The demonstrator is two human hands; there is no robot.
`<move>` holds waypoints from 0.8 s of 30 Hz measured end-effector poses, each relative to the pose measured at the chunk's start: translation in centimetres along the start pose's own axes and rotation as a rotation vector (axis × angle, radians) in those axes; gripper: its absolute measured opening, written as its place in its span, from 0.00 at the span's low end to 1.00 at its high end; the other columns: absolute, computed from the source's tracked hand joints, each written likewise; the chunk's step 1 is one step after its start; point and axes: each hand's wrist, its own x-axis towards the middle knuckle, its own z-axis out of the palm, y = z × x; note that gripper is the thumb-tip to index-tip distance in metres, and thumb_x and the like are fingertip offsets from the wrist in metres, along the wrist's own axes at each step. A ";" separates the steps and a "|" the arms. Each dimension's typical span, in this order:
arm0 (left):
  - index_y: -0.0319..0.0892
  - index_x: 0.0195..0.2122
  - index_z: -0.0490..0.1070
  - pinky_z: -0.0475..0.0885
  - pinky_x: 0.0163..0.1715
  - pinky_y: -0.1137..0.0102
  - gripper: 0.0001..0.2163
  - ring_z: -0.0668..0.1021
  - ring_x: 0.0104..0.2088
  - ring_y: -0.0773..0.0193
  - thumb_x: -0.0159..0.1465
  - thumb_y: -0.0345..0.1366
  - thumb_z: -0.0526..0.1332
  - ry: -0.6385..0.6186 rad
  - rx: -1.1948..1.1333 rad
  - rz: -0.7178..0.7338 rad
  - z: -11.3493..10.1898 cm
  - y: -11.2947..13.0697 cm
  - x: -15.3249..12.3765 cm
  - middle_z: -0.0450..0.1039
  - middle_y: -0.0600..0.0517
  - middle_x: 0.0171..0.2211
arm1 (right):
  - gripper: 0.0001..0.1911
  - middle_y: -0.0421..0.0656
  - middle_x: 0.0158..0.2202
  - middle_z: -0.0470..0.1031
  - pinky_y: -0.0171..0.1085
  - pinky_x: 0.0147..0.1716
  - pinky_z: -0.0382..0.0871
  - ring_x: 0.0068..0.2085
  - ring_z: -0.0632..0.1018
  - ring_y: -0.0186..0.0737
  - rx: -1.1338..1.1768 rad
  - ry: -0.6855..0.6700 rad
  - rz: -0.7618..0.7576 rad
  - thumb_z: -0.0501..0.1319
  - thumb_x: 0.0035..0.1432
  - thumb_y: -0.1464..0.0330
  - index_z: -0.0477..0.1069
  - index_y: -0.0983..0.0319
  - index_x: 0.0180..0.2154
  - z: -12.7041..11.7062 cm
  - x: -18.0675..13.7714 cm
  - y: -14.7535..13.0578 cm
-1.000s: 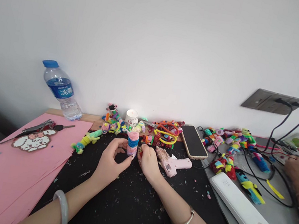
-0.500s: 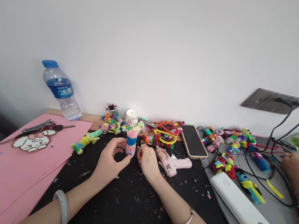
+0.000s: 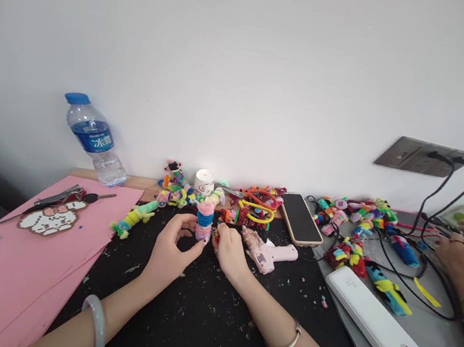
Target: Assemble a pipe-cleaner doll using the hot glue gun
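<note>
Holding the striped fuzzy roll (image 3: pixel 204 221) upright, the left hand (image 3: pixel 174 244) has thumb and fingers closed around its lower part. Head view; landmark: the pink glue gun (image 3: pixel 270 256). Roll is left of the gun, with coral-pink, blue and lavender bands. Right hand (image 3: pixel 230 252), between roll and gun, is curled with fingertips pinched on a small reddish piece (image 3: pixel 216 235), mostly hidden; it cannot be identified. Both hands are over the black mat (image 3: pixel 195 328), on which the gun lies. Behind the gun: scissors with a yellow handle (image 3: pixel 258 206). Behind and to its right: phone (image 3: pixel 302 220). Behind and left: paper cup (image 3: pixel 205 181). Well left: yellow-green fuzzy figure (image 3: pixel 134 219); farther left, pink paper (image 3: pixel 37 283) and bottle (image 3: pixel 94 137). Right of the gun, nearer the wearer: white power strip (image 3: pixel 376 324). Far right: a co-worker's hand (image 3: pixel 462 265).
</note>
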 end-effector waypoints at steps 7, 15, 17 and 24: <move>0.42 0.40 0.65 0.70 0.38 0.67 0.13 0.74 0.37 0.61 0.53 0.29 0.62 0.023 -0.012 -0.011 0.0 0.1 0.0 0.69 0.50 0.36 | 0.22 0.35 0.12 0.55 0.32 0.20 0.50 0.18 0.60 0.32 0.168 0.002 0.078 0.43 0.61 0.69 0.51 0.59 0.15 -0.3 0.0 -0.6; 0.42 0.39 0.66 0.69 0.38 0.67 0.14 0.74 0.37 0.62 0.52 0.29 0.63 0.041 -0.070 -0.048 0.1 0.2 0.2 0.70 0.50 0.35 | 0.26 0.34 0.11 0.52 0.32 0.18 0.49 0.16 0.57 0.30 0.352 -0.003 0.159 0.42 0.63 0.61 0.52 0.59 0.14 -0.3 -0.2 -1.1; 0.42 0.40 0.65 0.69 0.38 0.67 0.14 0.73 0.37 0.62 0.52 0.29 0.63 0.039 -0.122 -0.069 0.1 0.1 0.3 0.69 0.51 0.35 | 0.28 0.34 0.10 0.51 0.33 0.17 0.48 0.15 0.56 0.30 0.410 0.003 0.182 0.41 0.63 0.57 0.52 0.59 0.13 -0.4 -0.3 -1.3; 0.42 0.42 0.65 0.67 0.45 0.65 0.15 0.73 0.41 0.63 0.54 0.30 0.63 -0.005 -0.471 -0.207 -0.1 0.1 0.7 0.70 0.50 0.39 | 0.29 0.33 0.10 0.48 0.32 0.14 0.44 0.13 0.51 0.28 0.645 0.023 0.236 0.41 0.61 0.53 0.53 0.59 0.13 -0.6 -0.7 -1.2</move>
